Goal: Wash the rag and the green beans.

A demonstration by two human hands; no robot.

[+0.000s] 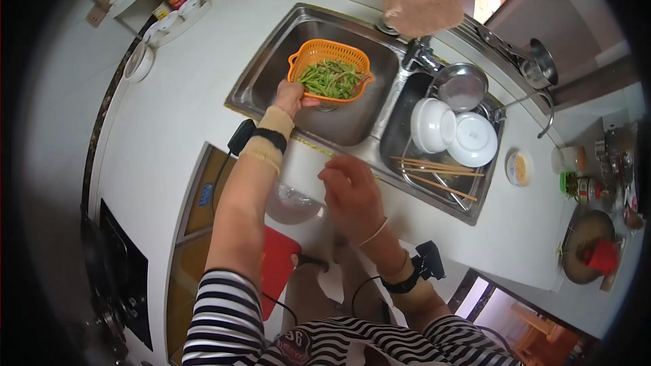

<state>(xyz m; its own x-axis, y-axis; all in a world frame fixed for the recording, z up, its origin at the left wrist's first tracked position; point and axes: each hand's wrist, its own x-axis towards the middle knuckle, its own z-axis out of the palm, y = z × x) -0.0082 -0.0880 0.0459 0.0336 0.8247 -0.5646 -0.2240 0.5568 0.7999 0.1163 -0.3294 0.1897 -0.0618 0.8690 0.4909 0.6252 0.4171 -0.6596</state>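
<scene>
My left hand [292, 97] grips the near left rim of an orange plastic colander basket [330, 47]. Cut green vegetable stems, some reddish, lie in the basket [330, 79], which is over the left basin [341, 129] of a stainless steel double sink. The drain shows partly below the basket. Close to the counter's front edge, my right hand [353, 190] is raised with its fingers curled in. Nothing shows in it. Between my forearms is a clear, rounded container [292, 204], partly hidden by the left arm.
The right basin holds white bowls [432, 124], a white plate [473, 140], a metal pot [460, 86] and wooden chopsticks [442, 165]. A faucet [422, 56] stands behind the divider. A small bowl [520, 169] is on the right counter; a towel [422, 0] hangs above.
</scene>
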